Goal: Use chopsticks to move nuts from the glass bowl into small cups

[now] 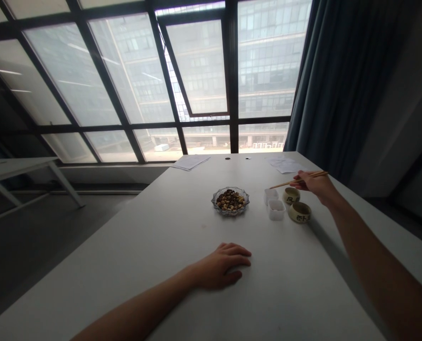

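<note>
My right hand [306, 182] grips a pair of chopsticks [285, 183], whose tips point left above the farther clear plastic container [270, 195]. Whether the tips pinch anything is too small to tell. A second clear plastic container [276, 210] stands just nearer to me, with a little something at its bottom. Right of these are two small cream pots with dark characters, a farther pot [291, 195] and a nearer pot [299, 213]. Left of them, a scalloped glass dish [231, 211] holds mixed nuts [230, 199]. My left hand [222, 266] lies on the table with fingers spread, touching only the tabletop.
The white table [154, 255] runs away from me toward the windows. Papers [190, 162] lie at its far left corner and more papers [286, 165] at the far right. A blue curtain [333, 94] hangs beyond the right side; another white table [22, 168] stands left.
</note>
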`<state>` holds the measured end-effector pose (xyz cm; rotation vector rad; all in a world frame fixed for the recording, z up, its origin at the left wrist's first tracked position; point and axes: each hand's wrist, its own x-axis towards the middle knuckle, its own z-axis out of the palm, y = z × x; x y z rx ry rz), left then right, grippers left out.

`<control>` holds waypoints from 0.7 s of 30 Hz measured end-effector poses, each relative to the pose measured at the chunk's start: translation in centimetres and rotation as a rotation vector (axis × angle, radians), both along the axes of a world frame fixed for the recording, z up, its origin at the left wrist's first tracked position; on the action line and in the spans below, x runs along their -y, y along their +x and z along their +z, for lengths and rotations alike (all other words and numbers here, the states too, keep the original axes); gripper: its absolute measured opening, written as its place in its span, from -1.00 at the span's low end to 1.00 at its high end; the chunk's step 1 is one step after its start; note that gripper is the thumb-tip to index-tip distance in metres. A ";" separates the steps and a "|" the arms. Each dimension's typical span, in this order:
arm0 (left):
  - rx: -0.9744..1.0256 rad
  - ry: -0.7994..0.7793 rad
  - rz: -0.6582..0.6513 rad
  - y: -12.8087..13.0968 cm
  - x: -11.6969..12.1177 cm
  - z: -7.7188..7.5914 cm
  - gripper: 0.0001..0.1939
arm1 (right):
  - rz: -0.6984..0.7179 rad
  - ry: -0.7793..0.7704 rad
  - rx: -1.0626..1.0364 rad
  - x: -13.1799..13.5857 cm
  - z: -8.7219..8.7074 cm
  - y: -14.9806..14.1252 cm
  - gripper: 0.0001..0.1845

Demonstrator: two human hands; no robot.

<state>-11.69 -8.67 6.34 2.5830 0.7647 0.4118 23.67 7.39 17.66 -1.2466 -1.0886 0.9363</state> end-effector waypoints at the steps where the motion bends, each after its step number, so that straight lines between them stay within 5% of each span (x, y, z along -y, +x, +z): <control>1: -0.001 -0.001 0.001 0.0 0.0 0.0 -0.60 | -0.007 0.017 0.004 0.0 0.0 0.0 -0.71; 13: 0.001 -0.014 0.001 -0.1 -0.1 -0.2 -0.62 | 0.110 -0.114 0.217 2.5 2.2 0.1 -0.68; 21: -0.013 -0.004 0.005 -0.1 0.0 0.1 -0.61 | 0.236 -0.181 0.251 2.1 0.8 -1.1 -0.70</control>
